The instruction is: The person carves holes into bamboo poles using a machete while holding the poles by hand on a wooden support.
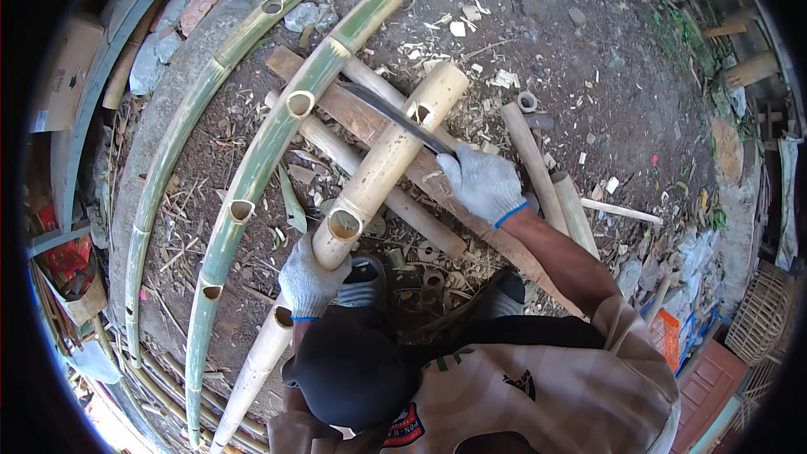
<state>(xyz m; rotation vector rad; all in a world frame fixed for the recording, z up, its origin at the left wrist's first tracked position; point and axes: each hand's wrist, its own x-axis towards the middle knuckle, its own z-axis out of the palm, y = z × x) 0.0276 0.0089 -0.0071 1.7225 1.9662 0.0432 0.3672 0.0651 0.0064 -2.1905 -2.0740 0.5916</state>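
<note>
A pale bamboo pole (pixel 389 155) with holes cut along it runs slantwise from the lower left to the upper middle. My left hand (pixel 309 279), in a grey knit glove, is wrapped round it just below a round hole. In my right hand (pixel 483 183), gloved too, is a machete (pixel 388 111) with a long dark blade; its handle is hidden by my fingers. The blade lies across the pole at the upper hole, touching or close to it. Under the pole are a wooden plank (pixel 504 244) and thinner round poles (pixel 424 223).
Two green bamboo poles, one holed (pixel 252 157) and one farther left (pixel 172 151), lie beside the work. Wood chips (pixel 457 29) litter the soil. Short poles (pixel 535 168) lie to the right. Stones (pixel 172 13) line the upper left; wicker baskets (pixel 759 311) stand far right.
</note>
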